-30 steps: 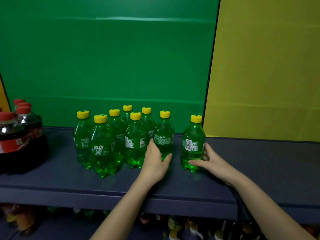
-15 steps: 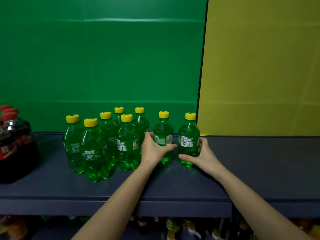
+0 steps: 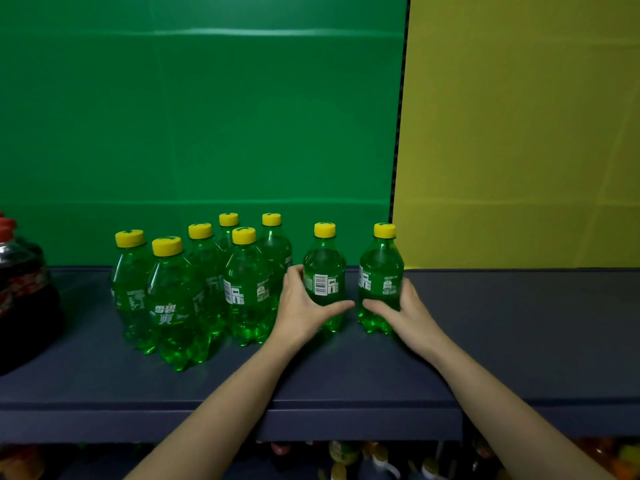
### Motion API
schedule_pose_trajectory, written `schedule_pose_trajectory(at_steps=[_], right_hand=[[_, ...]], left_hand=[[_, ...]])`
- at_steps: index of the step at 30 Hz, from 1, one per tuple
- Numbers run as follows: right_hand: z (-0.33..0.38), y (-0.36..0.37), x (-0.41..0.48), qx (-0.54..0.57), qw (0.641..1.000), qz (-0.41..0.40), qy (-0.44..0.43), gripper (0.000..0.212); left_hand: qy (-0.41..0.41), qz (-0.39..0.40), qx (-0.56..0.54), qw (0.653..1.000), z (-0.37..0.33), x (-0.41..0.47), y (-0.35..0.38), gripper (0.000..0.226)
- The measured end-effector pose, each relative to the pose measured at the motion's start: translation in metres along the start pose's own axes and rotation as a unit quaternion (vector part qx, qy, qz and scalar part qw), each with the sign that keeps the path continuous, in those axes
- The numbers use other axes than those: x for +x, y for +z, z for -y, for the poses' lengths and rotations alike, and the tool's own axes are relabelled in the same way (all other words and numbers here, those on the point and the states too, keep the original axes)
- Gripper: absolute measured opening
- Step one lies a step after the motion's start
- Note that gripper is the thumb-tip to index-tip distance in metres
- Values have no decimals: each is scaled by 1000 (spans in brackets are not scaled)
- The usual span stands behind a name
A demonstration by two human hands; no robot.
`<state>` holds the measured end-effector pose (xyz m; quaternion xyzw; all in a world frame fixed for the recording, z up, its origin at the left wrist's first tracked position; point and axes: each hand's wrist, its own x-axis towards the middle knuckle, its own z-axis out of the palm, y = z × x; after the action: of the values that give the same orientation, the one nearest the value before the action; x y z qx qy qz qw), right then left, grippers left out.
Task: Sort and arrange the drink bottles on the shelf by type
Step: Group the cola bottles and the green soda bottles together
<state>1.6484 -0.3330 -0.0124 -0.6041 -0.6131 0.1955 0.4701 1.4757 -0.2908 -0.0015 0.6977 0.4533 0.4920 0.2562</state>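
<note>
Several small green soda bottles with yellow caps stand upright on a dark blue shelf point(image 3: 346, 375). A tight cluster point(image 3: 194, 292) stands at the left of centre. Two bottles stand apart to its right. My left hand point(image 3: 301, 306) wraps the lower body of one green bottle point(image 3: 323, 268). My right hand point(image 3: 405, 313) wraps the lower body of the rightmost green bottle point(image 3: 381, 268). Both held bottles are upright, bases on or just above the shelf.
Dark cola bottles with red caps point(image 3: 20, 271) stand at the shelf's far left. A green backdrop point(image 3: 207, 116) and a yellow backdrop point(image 3: 519, 133) rise behind. Bare shelf lies to the right. Mixed bottles point(image 3: 346, 459) show on the shelf below.
Both hands have slid their bottles toward the back of the shelf and closer to each other. The left-hand bottle now stands clear of the cluster, and its label has turned.
</note>
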Motion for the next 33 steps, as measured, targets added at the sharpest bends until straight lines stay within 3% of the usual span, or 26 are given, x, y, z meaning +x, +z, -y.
schedule_pose_trajectory(at_steps=[3, 7, 10, 12, 17, 21, 23, 26, 29, 33], right_hand=[[-3, -5, -2, 72, 996, 48, 1, 56], [-8, 0, 0, -25, 999, -2, -33, 70], [-7, -1, -1, 6, 1000, 4, -29, 71], [-6, -3, -3, 49, 998, 14, -21, 70], [-3, -1, -2, -18, 999, -43, -21, 83], [-6, -3, -4, 66, 997, 37, -7, 65], [-8, -5, -5, 61, 997, 37, -12, 60], [-8, -5, -5, 55, 998, 31, -4, 75], [-7, -5, -5, 57, 997, 41, -4, 90], [-7, -4, -6, 55, 998, 39, -11, 78]], left_hand=[[-21, 12, -35, 999, 0, 2, -4, 76], [-32, 61, -62, 996, 3, 0, -2, 64], [-6, 5, -23, 1000, 4, -1, -1, 77], [-4, -19, -23, 1000, 4, 0, -4, 73], [-7, 62, -58, 996, 8, -3, -1, 57], [23, 28, -29, 999, 10, -2, 1, 78], [8, 21, -30, 999, 9, 0, -1, 79], [2, 41, -52, 998, 8, -1, -3, 67], [-5, 85, -77, 993, 10, -3, 0, 69], [35, 37, -26, 998, 9, -3, 3, 86]])
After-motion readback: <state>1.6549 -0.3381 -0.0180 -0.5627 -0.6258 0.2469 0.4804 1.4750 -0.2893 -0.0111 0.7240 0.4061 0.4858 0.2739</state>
